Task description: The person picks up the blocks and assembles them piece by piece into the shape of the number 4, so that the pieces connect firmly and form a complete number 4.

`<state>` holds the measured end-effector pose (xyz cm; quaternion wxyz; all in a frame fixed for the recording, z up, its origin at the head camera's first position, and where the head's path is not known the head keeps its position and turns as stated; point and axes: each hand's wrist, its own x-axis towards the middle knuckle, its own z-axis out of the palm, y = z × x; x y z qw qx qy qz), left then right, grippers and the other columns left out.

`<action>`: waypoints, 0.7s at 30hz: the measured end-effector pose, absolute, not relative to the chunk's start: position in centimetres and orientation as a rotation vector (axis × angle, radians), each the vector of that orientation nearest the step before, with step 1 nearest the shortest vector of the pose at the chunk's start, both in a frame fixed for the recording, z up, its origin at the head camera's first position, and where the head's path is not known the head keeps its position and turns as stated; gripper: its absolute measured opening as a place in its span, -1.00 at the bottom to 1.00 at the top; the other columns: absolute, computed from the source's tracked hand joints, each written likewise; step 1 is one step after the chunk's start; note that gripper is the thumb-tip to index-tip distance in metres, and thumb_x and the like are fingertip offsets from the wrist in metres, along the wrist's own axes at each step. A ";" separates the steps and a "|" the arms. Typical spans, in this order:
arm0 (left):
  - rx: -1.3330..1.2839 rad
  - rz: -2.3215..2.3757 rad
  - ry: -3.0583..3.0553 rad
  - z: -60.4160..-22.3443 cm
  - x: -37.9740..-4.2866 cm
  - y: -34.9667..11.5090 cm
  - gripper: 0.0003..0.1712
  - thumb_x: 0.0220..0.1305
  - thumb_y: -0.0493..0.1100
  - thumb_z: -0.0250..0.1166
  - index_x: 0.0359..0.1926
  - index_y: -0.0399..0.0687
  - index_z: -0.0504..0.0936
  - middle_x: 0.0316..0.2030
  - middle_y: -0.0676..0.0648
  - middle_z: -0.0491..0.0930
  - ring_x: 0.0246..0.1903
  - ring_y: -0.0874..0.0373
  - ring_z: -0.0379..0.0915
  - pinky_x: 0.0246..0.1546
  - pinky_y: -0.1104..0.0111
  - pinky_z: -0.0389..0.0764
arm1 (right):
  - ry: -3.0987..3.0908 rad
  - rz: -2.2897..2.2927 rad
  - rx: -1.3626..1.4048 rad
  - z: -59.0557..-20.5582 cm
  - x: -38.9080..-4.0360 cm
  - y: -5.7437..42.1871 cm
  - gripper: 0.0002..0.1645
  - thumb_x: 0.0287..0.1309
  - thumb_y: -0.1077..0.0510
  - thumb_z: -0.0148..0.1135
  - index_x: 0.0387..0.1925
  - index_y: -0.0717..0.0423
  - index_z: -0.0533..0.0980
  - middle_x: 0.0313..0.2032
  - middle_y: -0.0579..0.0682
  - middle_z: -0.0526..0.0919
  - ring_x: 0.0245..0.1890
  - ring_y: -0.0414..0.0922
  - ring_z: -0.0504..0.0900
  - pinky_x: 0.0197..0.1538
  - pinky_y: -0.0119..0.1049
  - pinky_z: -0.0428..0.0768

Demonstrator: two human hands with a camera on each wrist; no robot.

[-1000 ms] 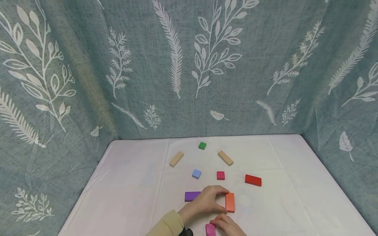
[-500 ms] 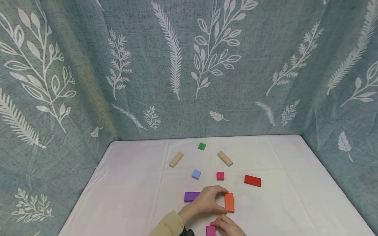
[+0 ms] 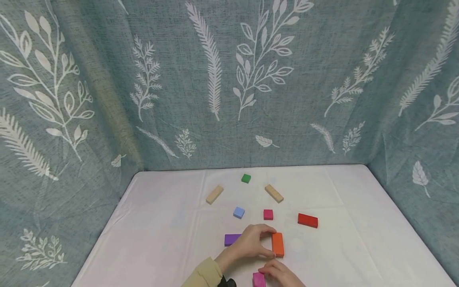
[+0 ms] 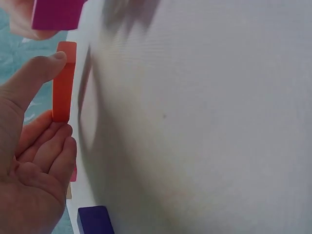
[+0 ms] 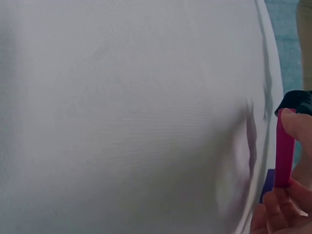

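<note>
My left hand (image 3: 249, 244) pinches an orange rectangular block (image 3: 277, 245) by its ends, thumb at the near end and fingertips at the far end. In the left wrist view, the orange block (image 4: 63, 95) stands out between thumb and fingers. Just nearer to me, my right hand (image 3: 283, 274) holds a magenta block (image 3: 259, 280) between thumb and fingers; the right wrist view shows this magenta block (image 5: 284, 151) gripped at both ends. The two held blocks are apart. Partly behind my left hand lies a purple block (image 3: 232, 239).
Farther back on the white table (image 3: 161, 223) lie a blue block (image 3: 238, 212), a crimson block (image 3: 268, 215), a red block (image 3: 307, 220), two plain wooden blocks, left (image 3: 214, 194) and right (image 3: 274, 193), and a green block (image 3: 246, 178). Patterned curtains (image 3: 229, 143) surround the table.
The orange block in my left hand has shifted slightly left and away from me. The magenta block in my right hand has moved a little to the right. The other blocks stay put.
</note>
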<state>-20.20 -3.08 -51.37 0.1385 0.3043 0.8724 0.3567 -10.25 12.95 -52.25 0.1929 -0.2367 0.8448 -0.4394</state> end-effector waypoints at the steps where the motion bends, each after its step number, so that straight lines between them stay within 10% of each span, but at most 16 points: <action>1: 0.878 1.046 2.525 -51.4 -20.2 -3.1 -0.36 -0.14 -0.05 0.55 0.05 0.02 0.60 0.01 0.11 0.63 0.07 0.28 0.48 0.13 0.41 0.48 | 2.374 -1.228 -0.671 -52.1 -10.3 13.0 -0.41 0.08 -0.09 0.31 0.07 0.16 0.49 -0.07 -0.10 0.47 -0.13 -0.37 0.40 0.05 -0.51 0.51; 21: 0.754 1.272 2.499 -50.3 -21.2 -4.1 -0.37 -0.13 -0.18 0.55 0.05 -0.12 0.58 0.02 -0.02 0.61 0.04 0.08 0.53 0.06 0.49 0.52 | 2.358 -1.326 -0.630 -50.0 -10.1 13.9 -0.29 -0.01 -0.10 0.38 0.15 0.11 0.44 0.00 -0.04 0.45 -0.08 -0.35 0.44 -0.01 -0.51 0.53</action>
